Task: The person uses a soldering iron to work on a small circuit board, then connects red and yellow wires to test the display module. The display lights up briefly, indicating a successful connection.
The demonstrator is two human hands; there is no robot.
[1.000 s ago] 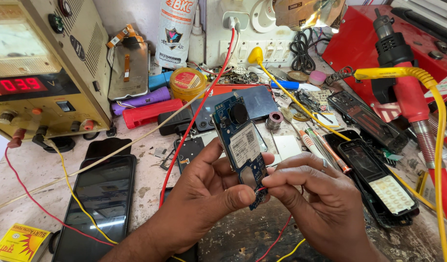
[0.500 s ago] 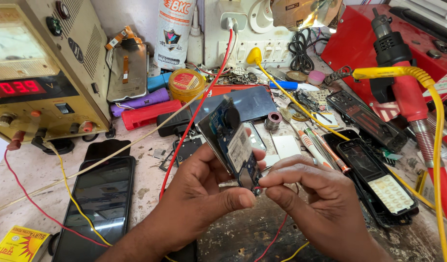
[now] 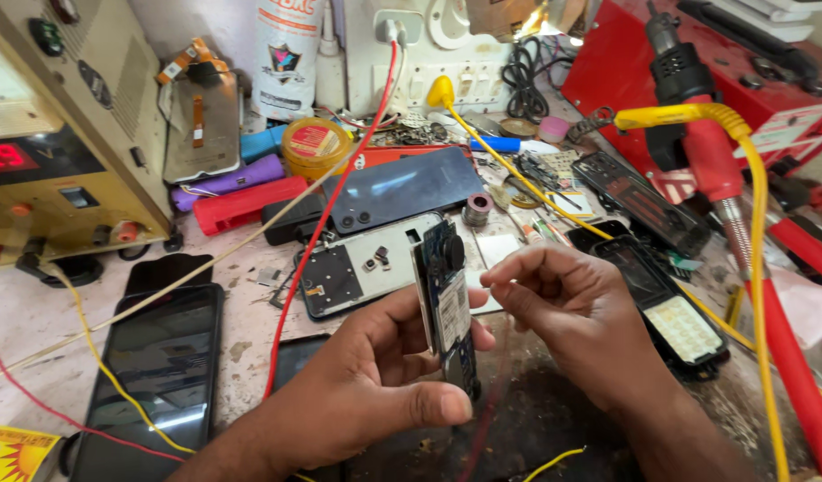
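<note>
My left hand (image 3: 375, 375) grips a blue phone circuit board (image 3: 448, 299), held edge-on and upright above the workbench, thumb along its lower edge. My right hand (image 3: 576, 312) hovers just right of the board with thumb and forefinger pinched together near its upper part; whether a small part is between the fingertips I cannot tell. An opened phone frame (image 3: 362, 268) lies on the bench behind the board.
A power supply (image 3: 54, 152) with red display stands at left, red (image 3: 326, 223) and yellow (image 3: 90, 357) leads crossing the bench. Black phones (image 3: 161, 366) lie at left, a keypad phone body (image 3: 670, 312) at right. A red hot-air tool (image 3: 710, 161), spray can (image 3: 286, 54) and tins crowd the back.
The board has been turned from tilted to edge-on and upright. My right hand has let go of its lower end and moved up beside it, fingers pinched.
</note>
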